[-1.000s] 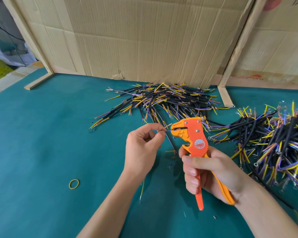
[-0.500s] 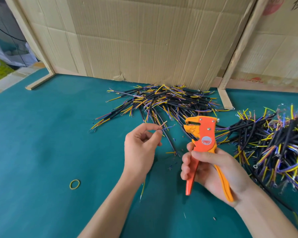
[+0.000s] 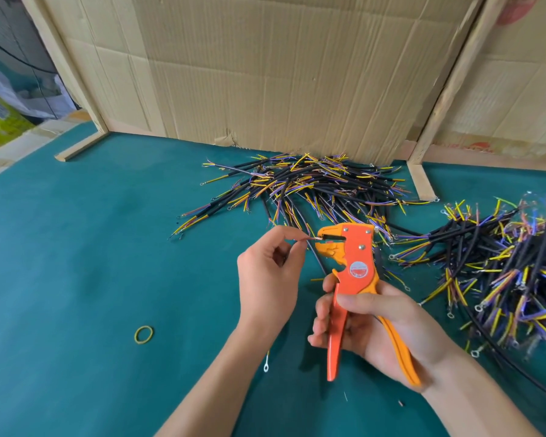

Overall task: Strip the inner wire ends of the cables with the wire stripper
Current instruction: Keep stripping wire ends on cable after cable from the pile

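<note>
Now the left hand (image 3: 270, 272) pinches a thin inner wire (image 3: 309, 238) between thumb and forefinger and feeds its tip into the open mouth of the orange wire stripper (image 3: 356, 266), which the right hand (image 3: 369, 323) holds with fingers curled round handles not yet squeezed together. Judging by this, the next move calls for a steady squeeze while the wire stays seated in the mouth. Beyond lies one pile of cables (image 3: 309, 187), a second heap (image 3: 501, 279) sits to the right, and a rubber band (image 3: 143, 334) rests on the green table (image 3: 92, 247); nothing blocks the tool.
</note>
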